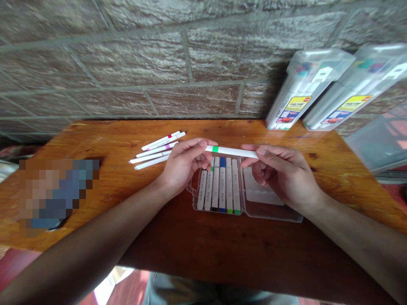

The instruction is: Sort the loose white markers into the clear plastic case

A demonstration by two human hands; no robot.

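A white marker with a green band (233,152) is held level between my two hands, above an open clear plastic case. My left hand (187,163) pinches its banded end. The other end sits between the thumb and fingers of my right hand (282,169). Below, the clear case (273,215) lies open with its lid to the right. A row of white markers (221,190) with coloured ends stands in its left half. Several loose white markers (152,155), some with red or purple bands, lie left of my left hand.
Two tall clear marker boxes (295,93) with yellow labels stand against the brick wall (213,55) at the back right. A blurred-out flat object (60,195) lies on the wooden table (111,186) at left. The table's front edge runs near my legs.
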